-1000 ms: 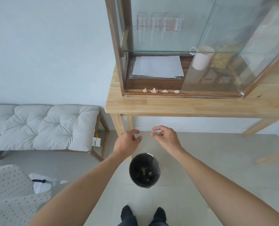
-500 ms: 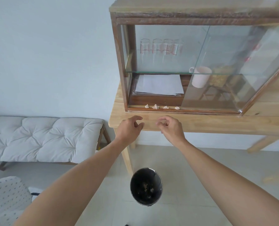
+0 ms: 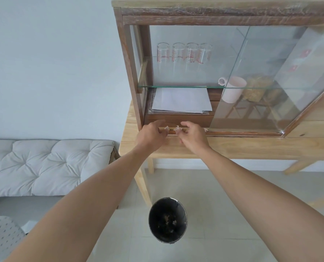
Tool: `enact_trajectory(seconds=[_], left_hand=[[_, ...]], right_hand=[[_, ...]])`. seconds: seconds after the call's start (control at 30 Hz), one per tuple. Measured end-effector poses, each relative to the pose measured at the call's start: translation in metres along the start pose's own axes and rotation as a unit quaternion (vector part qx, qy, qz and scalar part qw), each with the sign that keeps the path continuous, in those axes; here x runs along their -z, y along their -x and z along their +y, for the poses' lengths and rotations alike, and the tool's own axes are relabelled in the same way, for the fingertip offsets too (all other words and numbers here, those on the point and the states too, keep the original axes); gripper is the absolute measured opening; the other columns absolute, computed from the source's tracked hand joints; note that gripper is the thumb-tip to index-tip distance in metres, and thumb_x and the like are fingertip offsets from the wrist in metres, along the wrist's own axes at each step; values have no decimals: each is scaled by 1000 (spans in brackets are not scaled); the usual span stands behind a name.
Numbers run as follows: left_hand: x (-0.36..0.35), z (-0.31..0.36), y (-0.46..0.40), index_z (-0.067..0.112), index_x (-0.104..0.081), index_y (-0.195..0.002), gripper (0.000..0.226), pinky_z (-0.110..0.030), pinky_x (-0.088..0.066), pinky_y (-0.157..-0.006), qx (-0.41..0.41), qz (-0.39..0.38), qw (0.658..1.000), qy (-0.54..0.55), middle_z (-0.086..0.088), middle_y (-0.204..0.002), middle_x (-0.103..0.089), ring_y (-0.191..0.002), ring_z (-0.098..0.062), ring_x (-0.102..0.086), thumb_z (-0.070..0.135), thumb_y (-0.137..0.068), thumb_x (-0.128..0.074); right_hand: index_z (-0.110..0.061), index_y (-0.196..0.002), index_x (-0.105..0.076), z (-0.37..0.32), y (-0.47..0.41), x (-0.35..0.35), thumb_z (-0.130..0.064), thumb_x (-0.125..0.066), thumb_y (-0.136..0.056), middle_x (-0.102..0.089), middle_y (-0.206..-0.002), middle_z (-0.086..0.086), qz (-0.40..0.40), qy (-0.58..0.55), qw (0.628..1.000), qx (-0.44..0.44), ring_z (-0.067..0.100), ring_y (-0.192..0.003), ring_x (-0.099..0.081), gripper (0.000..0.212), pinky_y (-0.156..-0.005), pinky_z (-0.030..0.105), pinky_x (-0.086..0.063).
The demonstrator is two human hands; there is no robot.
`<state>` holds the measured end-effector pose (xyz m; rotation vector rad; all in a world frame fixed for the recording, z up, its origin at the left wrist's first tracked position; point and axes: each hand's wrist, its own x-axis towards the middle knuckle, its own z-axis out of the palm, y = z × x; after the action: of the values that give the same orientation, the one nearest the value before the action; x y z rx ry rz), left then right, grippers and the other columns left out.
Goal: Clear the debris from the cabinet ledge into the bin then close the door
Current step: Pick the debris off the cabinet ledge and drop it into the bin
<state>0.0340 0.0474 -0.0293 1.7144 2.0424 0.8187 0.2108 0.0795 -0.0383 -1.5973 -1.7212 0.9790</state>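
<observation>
Small crumpled whitish debris scraps (image 3: 177, 128) lie along the cabinet ledge (image 3: 242, 132) at the bottom front of a wooden glass-fronted cabinet (image 3: 131, 76). My left hand (image 3: 151, 134) and my right hand (image 3: 192, 136) both reach to the ledge, fingers curled and apart, fingertips right by the scraps. Neither hand visibly grips a scrap. One scrap (image 3: 206, 130) peeks out past my right hand. The sliding glass door (image 3: 271, 72) stands pushed to the right, leaving the left half uncovered. A round black bin (image 3: 167, 220) with scraps in it stands on the floor below, between my forearms.
The cabinet stands on a light wooden table (image 3: 233, 146). Inside are white papers (image 3: 182, 100), a white mug (image 3: 233, 89) and several measuring glasses (image 3: 184, 53) on a glass shelf. A white cushioned bench (image 3: 44, 165) stands to the left against the wall.
Both hands rose from above the bin, past the table edge, up to the cabinet ledge. My head tilted upward, so the cabinet fills more of the view.
</observation>
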Motion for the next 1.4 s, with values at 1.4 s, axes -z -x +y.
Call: enact_trajectory(seconds=[1.4], left_hand=[[-62,-51,133,29,-78,-103,11,-26,-46,-55,23,-77,996,25,12,-67,-67,-62,-4,-61,34,-99,-69]], right_hand=[[-29,-106,-77,111,141,-19,-47,-72,-100,-73,-68,-1,-81,55,994,-56,14,-63,-67,20,-66,35,-56]])
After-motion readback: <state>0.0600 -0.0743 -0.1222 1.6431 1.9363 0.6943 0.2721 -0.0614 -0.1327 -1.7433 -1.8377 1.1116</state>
